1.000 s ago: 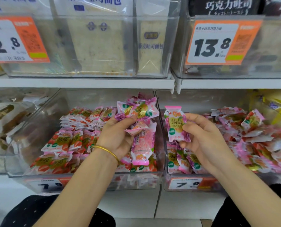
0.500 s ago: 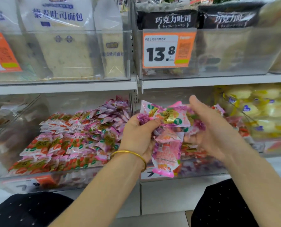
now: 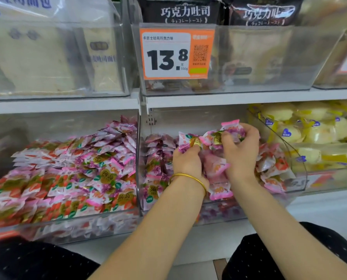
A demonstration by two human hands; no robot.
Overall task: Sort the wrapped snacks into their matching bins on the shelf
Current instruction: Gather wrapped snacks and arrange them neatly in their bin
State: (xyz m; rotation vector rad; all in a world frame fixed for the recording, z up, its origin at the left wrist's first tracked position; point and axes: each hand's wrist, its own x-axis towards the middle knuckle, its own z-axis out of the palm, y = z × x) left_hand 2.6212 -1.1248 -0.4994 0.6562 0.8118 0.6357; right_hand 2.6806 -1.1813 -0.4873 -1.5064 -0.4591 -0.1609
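Pink wrapped snacks [image 3: 213, 138], a small bunch, held over the middle bin [image 3: 148, 199] on the lower shelf. Step in hand, as I judge it: picking one pack from the bunch to bin it. Next move calls for matching its wrapper to a bin's stock. My left hand [image 3: 185, 160]: grip closed on the bunch, wrist bangled, forearm reaching up. My right hand [image 3: 240, 150]: fingers curled and pinching a pack at the bunch's top.

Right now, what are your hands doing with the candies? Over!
Left hand shut on a bunch of pink wrapped snacks. Right hand pinching one snack from that bunch. Both over the middle bin. Nothing in the way.
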